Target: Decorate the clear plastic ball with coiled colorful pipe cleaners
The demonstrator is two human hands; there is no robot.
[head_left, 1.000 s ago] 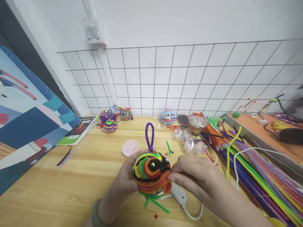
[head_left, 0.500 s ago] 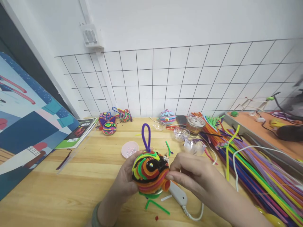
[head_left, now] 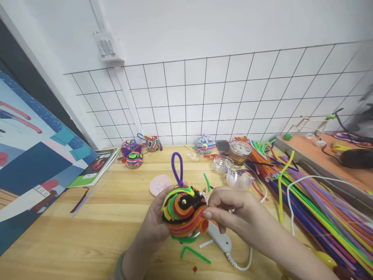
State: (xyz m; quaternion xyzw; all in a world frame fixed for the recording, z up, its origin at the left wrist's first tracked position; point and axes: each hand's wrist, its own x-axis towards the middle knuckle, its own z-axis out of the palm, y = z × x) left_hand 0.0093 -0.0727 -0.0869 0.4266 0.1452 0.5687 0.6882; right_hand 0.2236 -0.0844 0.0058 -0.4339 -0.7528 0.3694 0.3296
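Note:
My left hand point(head_left: 154, 221) is wrapped round the left side of a ball-shaped ornament point(head_left: 184, 216) covered in coiled chenille stems. The ornament has black patches with shiny bead eyes, orange and green bands, an orange ring at its lower right and a purple loop point(head_left: 177, 167) on top. With thumb and bent forefinger, my right hand point(head_left: 230, 208) grips the orange band at the ornament's right edge. Whether a smaller piece lies between those fingertips is hidden. Under the right hand is a white corded tool point(head_left: 220, 239), partly covered. In front lies a bent green stem point(head_left: 198, 255).
A pink dish point(head_left: 155, 182) of small beads stands behind the ornament. Clear plastic half-shells point(head_left: 239, 178) and a glass jar point(head_left: 240, 151) are behind my right hand. Bundled chenille stems point(head_left: 317, 217) and a white cable point(head_left: 288, 198) run along the right. Finished ornaments point(head_left: 134, 158) sit back left.
The ornament has turned slightly in my left hand, and its purple loop leans further left. My right thumb has moved up a little on the orange band. The camera view has shifted slightly.

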